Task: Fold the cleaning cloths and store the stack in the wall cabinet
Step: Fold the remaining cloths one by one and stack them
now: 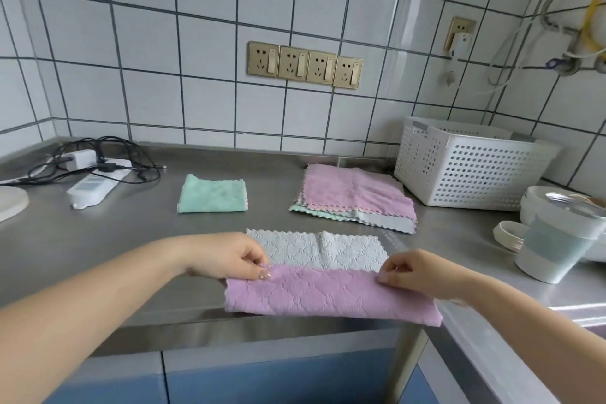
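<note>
Steel counter (98,239), tiled wall behind. Far left: a power strip (95,185) with tangled cables, not part of the job. Next along, one green cloth (212,195) lies already folded into a small square, apart from everything else. Front centre, the cloth in hand (328,292): pink face up on the near half, grey-white underside showing on the far half, so the near edge is being turned over toward the wall. The left hand (229,256) pinches the pink edge's left corner between thumb and curled fingers; the right hand (413,270) pinches the right corner the same way. Near fold hangs slightly past the counter lip. Step in hand, as I read it: first fold of this cloth, roughly half carried. Next move calls for drawing both corners evenly to the far scalloped edge, lining them up, then pressing flat before a second fold. Right of centre, a pile of unfolded cloths (355,198) waits, pink on top, green and grey beneath, beside a white perforated basket (472,170). Wall cabinet not in view; storing looks a long way off.
</note>
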Tool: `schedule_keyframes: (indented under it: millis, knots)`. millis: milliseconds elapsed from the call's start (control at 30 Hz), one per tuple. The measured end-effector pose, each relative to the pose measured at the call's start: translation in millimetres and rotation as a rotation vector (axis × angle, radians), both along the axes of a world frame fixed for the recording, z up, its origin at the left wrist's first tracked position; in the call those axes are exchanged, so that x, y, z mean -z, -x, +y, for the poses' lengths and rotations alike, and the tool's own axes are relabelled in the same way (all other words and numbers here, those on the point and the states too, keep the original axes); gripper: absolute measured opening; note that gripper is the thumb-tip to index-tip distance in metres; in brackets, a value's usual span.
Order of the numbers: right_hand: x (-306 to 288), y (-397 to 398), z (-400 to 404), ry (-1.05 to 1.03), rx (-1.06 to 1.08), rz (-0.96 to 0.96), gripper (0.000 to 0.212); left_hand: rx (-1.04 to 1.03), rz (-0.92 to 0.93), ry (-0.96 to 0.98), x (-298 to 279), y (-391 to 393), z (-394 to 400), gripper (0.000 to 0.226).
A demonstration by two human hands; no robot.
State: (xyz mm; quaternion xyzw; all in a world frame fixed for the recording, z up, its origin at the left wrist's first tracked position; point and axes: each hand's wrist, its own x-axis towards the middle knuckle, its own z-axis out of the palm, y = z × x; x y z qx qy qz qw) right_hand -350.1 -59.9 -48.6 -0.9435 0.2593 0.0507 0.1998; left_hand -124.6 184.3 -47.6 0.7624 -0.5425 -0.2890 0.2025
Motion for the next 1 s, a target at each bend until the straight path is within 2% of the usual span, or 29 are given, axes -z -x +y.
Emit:
schedule_keyframes:
  millis: [67,167,267,367,500,700,1000]
  knots:
    - [-1,3,-1,-0.05,0.033,-0.064,0.013,-0.051,0.097,0.009,3,-2,7,0.015]
    - [4,3,-8,-0.094,0.118,-0.184,0.012,-0.208,0.14,0.121,12,-7,7,0.003]
    - [12,-6,-14,-0.092,0.202,-0.288,0.014,-0.371,0.23,0.232,21,-14,5,0.014]
    - [23,-18,-21,-0.051,0.256,-0.348,0.031,-0.469,0.277,0.325,27,-19,0,0.02]
    - [35,-35,-31,0.064,0.3,-0.421,0.042,-0.538,0.184,0.403,34,-30,-11,0.029]
    - [39,-56,-44,0.159,0.295,-0.343,0.039,-0.589,0.115,0.483,42,-45,-28,0.03]
    - [45,-77,-68,0.126,0.357,-0.322,0.035,-0.608,-0.011,0.434,51,-68,-53,0.035]
